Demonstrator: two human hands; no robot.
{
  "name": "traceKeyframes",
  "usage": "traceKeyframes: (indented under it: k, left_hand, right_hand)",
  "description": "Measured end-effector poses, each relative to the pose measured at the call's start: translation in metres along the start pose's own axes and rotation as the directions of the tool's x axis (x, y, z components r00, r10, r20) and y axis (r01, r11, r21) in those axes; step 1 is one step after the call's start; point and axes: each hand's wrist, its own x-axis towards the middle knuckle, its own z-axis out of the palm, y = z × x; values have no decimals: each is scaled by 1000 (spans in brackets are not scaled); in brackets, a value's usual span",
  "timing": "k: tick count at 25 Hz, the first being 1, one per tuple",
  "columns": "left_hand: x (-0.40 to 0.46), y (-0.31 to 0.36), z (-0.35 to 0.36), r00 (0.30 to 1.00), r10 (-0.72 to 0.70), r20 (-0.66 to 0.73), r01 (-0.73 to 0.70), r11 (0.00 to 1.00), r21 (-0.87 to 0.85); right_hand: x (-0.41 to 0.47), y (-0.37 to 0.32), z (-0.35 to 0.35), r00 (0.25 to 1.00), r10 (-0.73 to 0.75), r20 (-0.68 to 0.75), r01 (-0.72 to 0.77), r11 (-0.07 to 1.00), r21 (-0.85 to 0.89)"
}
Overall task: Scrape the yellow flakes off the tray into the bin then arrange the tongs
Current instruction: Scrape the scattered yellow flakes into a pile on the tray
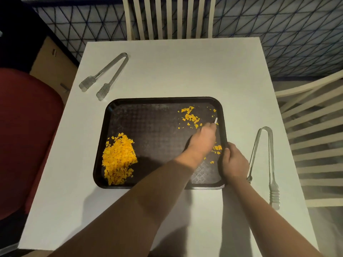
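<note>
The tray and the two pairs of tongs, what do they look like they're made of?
The tray looks like dark moulded plastic: matte, with a pressed diamond texture and rounded raised rim. Both tongs, the far-left pair and the right pair, look like bare metal, probably stainless steel: grey sheen, thin bent strips, ridged tips. The dim light leaves this uncertain.

White table (167, 67) w/ slatted chairs (168, 15)

Dim warm light, soft shadows, edges bowed.

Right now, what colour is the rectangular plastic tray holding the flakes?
The rectangular plastic tray is dark brown-black with a criss-cross texture, seen in the head view.
</note>
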Motion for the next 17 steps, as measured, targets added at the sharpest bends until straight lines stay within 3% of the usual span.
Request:
traceKeyframes:
  k: [3, 7, 9, 11, 14, 17]
  left_hand:
    - [6, -8, 4, 996, -84, -41, 84, 996, 13]
    - [-5, -30, -1, 939, -321, -126, 306, 944, -126]
    - [-16, -38, -7, 938, -314, -145, 286, 940, -184]
    - [-24, -48, -19, 944, -232, -233, 181, 958, -221]
    - [-14, -78, -46, 916, -176, -361, 169, 984, -52]
    - [4, -112, -68, 940, -180, -291, 237, 955, 176]
  right_hand:
    - [1, 0, 0, 1000, 0, -10, 0, 1000, 2]
    - [0, -1, -2, 1000, -5, -17, 5, 1000, 4]
    - [-1, -1, -2, 1000, -9, -16, 9, 1000, 8]
    - [-1, -1, -2, 1000, -9, -15, 9, 1000, 7]
    - [0, -1, -2, 1000, -13, -4, 13, 1000, 4]
    - [0, -2, -2, 1000, -8, 3, 8, 1000, 11]
